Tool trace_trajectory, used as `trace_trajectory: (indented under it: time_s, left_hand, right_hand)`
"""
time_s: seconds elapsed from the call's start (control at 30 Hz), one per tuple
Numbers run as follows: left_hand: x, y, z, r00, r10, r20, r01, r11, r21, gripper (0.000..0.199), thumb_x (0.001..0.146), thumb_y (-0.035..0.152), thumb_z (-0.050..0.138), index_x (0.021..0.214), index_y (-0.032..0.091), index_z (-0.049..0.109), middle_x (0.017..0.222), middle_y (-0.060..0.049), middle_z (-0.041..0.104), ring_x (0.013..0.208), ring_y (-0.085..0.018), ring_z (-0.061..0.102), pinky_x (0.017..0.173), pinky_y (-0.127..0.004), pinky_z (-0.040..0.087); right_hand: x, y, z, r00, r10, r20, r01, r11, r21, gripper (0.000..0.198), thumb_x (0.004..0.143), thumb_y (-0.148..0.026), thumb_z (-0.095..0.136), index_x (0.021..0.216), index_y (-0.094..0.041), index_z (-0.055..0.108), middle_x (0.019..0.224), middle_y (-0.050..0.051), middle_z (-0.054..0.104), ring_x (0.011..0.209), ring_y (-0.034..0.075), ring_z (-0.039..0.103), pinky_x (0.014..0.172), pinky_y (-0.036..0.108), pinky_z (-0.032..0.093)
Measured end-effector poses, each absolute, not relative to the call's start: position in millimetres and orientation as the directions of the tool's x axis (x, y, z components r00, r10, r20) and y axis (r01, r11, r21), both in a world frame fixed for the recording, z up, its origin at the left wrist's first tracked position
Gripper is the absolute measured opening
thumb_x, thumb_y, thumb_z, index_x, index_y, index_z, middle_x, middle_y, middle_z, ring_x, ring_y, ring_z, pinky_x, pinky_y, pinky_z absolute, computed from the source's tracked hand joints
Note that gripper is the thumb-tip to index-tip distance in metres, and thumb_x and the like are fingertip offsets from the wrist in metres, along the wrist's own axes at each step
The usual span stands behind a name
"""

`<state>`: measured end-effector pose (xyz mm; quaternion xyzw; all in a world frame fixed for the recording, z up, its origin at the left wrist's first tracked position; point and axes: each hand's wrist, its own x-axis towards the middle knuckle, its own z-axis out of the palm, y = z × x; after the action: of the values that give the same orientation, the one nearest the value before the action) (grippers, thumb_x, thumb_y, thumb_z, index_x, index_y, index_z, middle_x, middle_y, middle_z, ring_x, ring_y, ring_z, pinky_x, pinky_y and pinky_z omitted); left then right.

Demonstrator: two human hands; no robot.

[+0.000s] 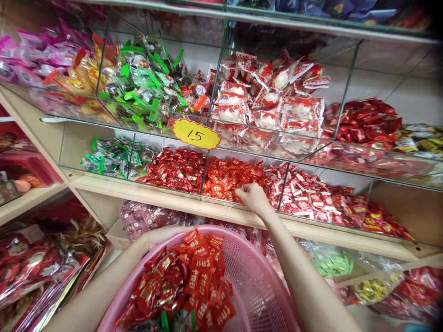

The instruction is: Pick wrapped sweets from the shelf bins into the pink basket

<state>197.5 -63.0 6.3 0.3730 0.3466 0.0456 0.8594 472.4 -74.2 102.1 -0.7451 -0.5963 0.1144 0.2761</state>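
Note:
My left hand (168, 234) rests along the far-left rim of a pink plastic basket (266, 281) and holds it, its fingertips partly hidden by the rim. Inside lie red-orange wrapped candies (204, 276), darker red ones with gold print (152, 288) and a few green-tipped wrappers at the bottom edge. My right hand (253, 197) is over the front of a clear compartment of red-orange candies (233, 177), its fingers curled together. Whether a candy is between those fingers is hidden.
Neighbouring lower compartments hold dark red candies (178, 168), green-wrapped candies (112, 157) and red-and-white candies (311, 191). A yellow tag (195, 133) reading 15 hangs on the upper shelf. Upper bins hold larger wrapped sweets (270, 97). Bagged goods (152, 216) lie beneath the wooden ledge (166, 201).

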Motion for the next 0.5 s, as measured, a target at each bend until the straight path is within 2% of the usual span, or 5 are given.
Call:
trace_trajectory:
  time_s: [0.13,0.23,0.33,0.43,0.5]
  left_hand:
    - [198,-63,6,0.731,0.350,-0.585,0.187,0.722,0.666,0.040,0.082,0.039,0.058,0.106,0.008,0.065,0.102,-0.011,0.069,0.090,-0.019,0.066,0.092,-0.032,0.047]
    - [201,-66,13,0.737,0.336,-0.587,0.205,0.716,0.667,0.039,0.081,0.040,0.058,0.103,0.009,0.066,0.100,-0.010,0.069,0.091,-0.020,0.065,0.090,-0.030,0.048]
    - [206,-69,21,0.741,0.332,-0.584,0.212,0.709,0.673,0.039,0.080,0.041,0.059,0.102,0.010,0.067,0.098,-0.010,0.070,0.095,-0.020,0.065,0.092,-0.028,0.046]
    - [208,-71,24,0.752,0.338,-0.567,0.210,0.692,0.691,0.041,0.082,0.039,0.057,0.108,0.009,0.064,0.104,-0.012,0.068,0.100,-0.021,0.063,0.094,-0.029,0.044]
    - [208,-70,24,0.763,0.332,-0.554,0.208,0.685,0.698,0.043,0.084,0.038,0.055,0.113,0.008,0.062,0.110,-0.013,0.065,0.104,-0.021,0.061,0.094,-0.029,0.044]
  right_hand:
    - [472,-106,109,0.215,0.912,0.350,0.699,0.106,-0.707,0.024,0.076,-0.030,0.045,0.058,-0.017,0.053,0.061,0.001,0.057,0.061,0.013,0.049,0.061,0.023,0.035]
    - [471,-135,112,0.138,0.923,0.359,0.545,0.231,-0.806,0.028,0.082,-0.038,0.044,0.068,-0.017,0.056,0.071,0.002,0.059,0.070,0.015,0.052,0.067,0.025,0.040]
    - [472,-158,114,0.165,0.938,0.304,0.424,0.211,-0.881,0.029,0.084,-0.042,0.047,0.072,-0.017,0.057,0.074,0.002,0.059,0.073,0.015,0.052,0.069,0.026,0.042]
    - [476,-171,112,0.229,0.947,0.224,0.263,0.161,-0.951,0.029,0.083,-0.046,0.052,0.076,-0.018,0.058,0.074,0.001,0.058,0.070,0.013,0.054,0.069,0.028,0.044]
    - [476,-176,107,0.099,0.992,0.075,0.076,0.067,-0.995,0.030,0.082,-0.048,0.055,0.082,-0.018,0.059,0.078,0.002,0.061,0.069,0.013,0.058,0.069,0.029,0.046]
